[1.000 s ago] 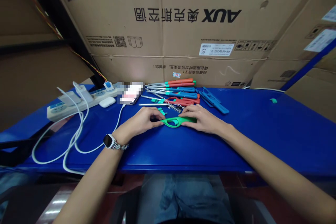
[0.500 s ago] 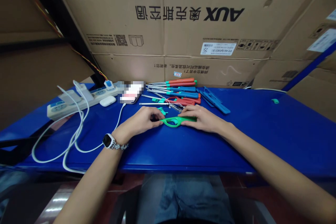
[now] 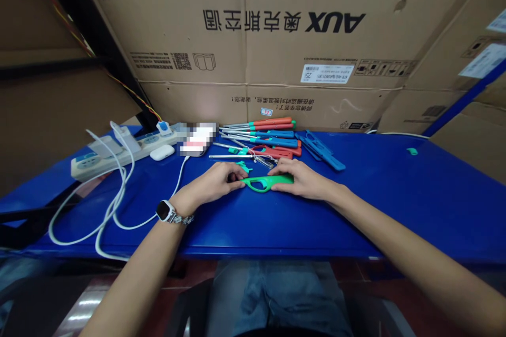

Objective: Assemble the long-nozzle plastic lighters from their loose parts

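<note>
Between my hands is a green lighter casing [image 3: 265, 182] with a loop-shaped trigger opening, held level just over the blue table [image 3: 253, 226]. My left hand [image 3: 221, 181] pinches its narrow left end. My right hand [image 3: 298, 178] grips the broader right end between thumb and fingers. Small teal plastic pieces [image 3: 245, 167] lie just behind my left fingertips. Farther back is a row of long-necked lighters with orange handles [image 3: 272, 122], blue handles [image 3: 279, 140] and red handles [image 3: 276, 152]. A metal tube [image 3: 231, 157] and a clear part with thin wires [image 3: 263, 162] lie in front of them.
Blue casing halves [image 3: 322, 152] lie right of the lighters, and a small teal piece [image 3: 412, 151] sits far right. At left are a power strip [image 3: 89, 166], white cables [image 3: 114, 205], a white earphone case [image 3: 162, 152] and a phone [image 3: 200, 139]. Cardboard [image 3: 253, 63] stands behind.
Both hands keep their hold on the green casing. It is tilted slightly, so more of its right part shows; the hands have barely moved.
</note>
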### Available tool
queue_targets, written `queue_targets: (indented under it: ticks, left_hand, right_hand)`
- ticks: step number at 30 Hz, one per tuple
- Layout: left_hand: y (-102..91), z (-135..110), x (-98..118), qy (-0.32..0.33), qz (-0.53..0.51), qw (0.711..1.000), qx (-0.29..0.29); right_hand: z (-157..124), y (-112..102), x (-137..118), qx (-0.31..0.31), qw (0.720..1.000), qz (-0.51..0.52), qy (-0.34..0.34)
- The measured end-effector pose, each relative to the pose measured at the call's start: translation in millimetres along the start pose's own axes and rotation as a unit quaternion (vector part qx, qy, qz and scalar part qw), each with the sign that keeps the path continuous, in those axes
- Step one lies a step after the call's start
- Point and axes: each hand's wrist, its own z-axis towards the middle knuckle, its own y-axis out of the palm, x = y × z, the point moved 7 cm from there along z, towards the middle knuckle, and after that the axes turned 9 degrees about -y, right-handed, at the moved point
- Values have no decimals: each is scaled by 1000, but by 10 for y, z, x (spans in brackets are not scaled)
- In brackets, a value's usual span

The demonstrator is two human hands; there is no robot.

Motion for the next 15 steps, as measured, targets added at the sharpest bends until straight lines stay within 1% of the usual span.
queue_targets:
  ticks: [4, 9, 12, 15]
  left_hand:
    - [-38, -28, 77, 24, 8, 1000, 10]
    - [-124, -54, 180, 68, 6, 996, 53]
    - [-164, -80, 234, 100, 30, 991, 84]
    - [-169, -100, 259, 117, 64, 986, 96]
  right_hand:
    - [-10, -15, -94, 16, 1000, -6, 9]
    - [-25, -48, -194, 32, 998, -30, 36]
    - [-48, -43, -197, 31, 996, -48, 71]
    - [-68, -33, -207, 29, 993, -76, 88]
